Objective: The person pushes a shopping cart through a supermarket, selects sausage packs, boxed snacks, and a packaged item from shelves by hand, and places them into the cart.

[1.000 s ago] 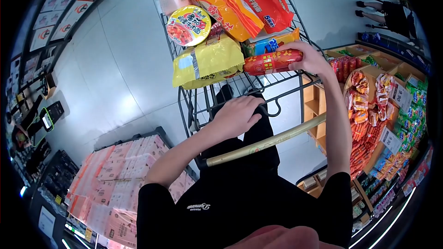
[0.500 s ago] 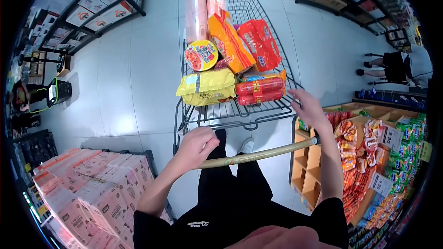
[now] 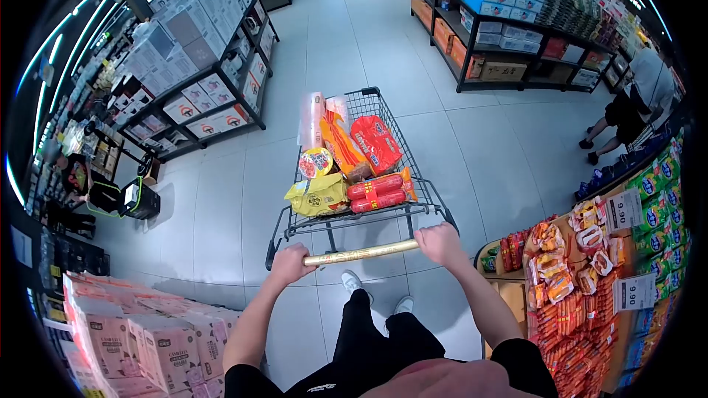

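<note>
My left hand (image 3: 290, 263) is wrapped round the left end of the gold cart handle (image 3: 361, 253). At the handle's right end my right hand (image 3: 440, 243) is closed on it too. Beyond the handle is the wire shopping cart (image 3: 435, 197) itself. In its basket lie a yellow bag (image 3: 317, 194) and a pack of red sausages (image 3: 377, 191) nearest me. Behind them are a round yellow-lidded tub (image 3: 316, 163), an orange bag (image 3: 341, 144) and a red bag (image 3: 375, 144). A pale pink pack (image 3: 312, 119) stands at the far left of the basket.
Stacked pink cartons (image 3: 166, 343) flank me on the left; a snack display (image 3: 575, 280) is close on the right. Shelves of boxes (image 3: 214, 99) and another shelf unit (image 3: 516, 51) border the tiled aisle (image 3: 332, 44). People stand at far left and right, one near a black basket (image 3: 141, 199).
My right hand has come down from beside the sausages onto the handle. My left hand now wraps the handle. The view has tilted up, showing more of the aisle ahead.
</note>
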Available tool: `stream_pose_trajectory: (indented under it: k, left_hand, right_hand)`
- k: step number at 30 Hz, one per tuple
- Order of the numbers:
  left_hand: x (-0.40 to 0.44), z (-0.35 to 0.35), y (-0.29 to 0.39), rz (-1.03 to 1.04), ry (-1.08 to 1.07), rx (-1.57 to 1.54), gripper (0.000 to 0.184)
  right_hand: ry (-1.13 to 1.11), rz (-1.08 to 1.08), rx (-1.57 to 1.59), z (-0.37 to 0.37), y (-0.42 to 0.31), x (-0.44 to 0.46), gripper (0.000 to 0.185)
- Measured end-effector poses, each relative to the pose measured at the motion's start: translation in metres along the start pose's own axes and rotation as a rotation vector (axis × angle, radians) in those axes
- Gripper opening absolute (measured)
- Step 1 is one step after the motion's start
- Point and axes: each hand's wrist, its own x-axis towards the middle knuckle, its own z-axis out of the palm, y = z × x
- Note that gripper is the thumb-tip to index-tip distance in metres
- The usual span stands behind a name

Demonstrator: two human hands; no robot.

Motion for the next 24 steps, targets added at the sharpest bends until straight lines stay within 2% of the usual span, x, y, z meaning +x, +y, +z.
stream_pose_trajectory:
  k: [5, 7, 8, 10, 11, 13, 16, 20, 23, 24]
  left_hand:
    - [-0.011, 0.017, 0.012, -0.088, -0.046, 0.097, 0.025]
    - [-0.014, 0.026, 0.011, -0.099, 0.095, 0.098, 0.019]
    - [-0.012, 0.03, 0.008, -0.101, 0.092, 0.096, 0.019]
    - [-0.008, 0.034, 0.001, -0.003, 0.28, 0.14, 0.017]
    - [-0.008, 0.036, -0.004, -0.005, 0.277, 0.137, 0.017]
    - [-0.01, 0.035, -0.01, 0.078, 0.444, 0.114, 0.016]
    - [-0.002, 0.035, -0.019, 0.104, 0.469, 0.117, 0.014]
    - [-0.003, 0.028, -0.033, 0.117, 0.479, 0.106, 0.017]
    - [-0.006, 0.021, -0.047, 0.095, 0.386, 0.093, 0.012]
    - [-0.008, 0.02, -0.05, 0.101, 0.392, 0.089, 0.012]
  right_hand:
    - [0.073, -0.003, -0.025, 0.003, -0.006, -0.026, 0.033]
    - [0.166, 0.021, -0.035, 0.007, -0.01, -0.03, 0.03]
    - [0.161, 0.021, -0.035, 0.009, -0.012, -0.031, 0.03]
    - [0.314, 0.041, -0.023, 0.013, -0.018, -0.03, 0.026]
    - [0.309, 0.041, -0.023, 0.017, -0.02, -0.029, 0.026]
    - [0.368, 0.055, -0.054, 0.022, -0.027, -0.028, 0.025]
    - [0.455, 0.078, -0.073, 0.031, -0.033, -0.022, 0.023]
    - [0.453, 0.118, -0.119, 0.043, -0.049, -0.02, 0.027]
    - [0.278, 0.232, -0.145, 0.043, -0.064, -0.015, 0.036]
    - [0.283, 0.234, -0.152, 0.042, -0.069, -0.014, 0.036]
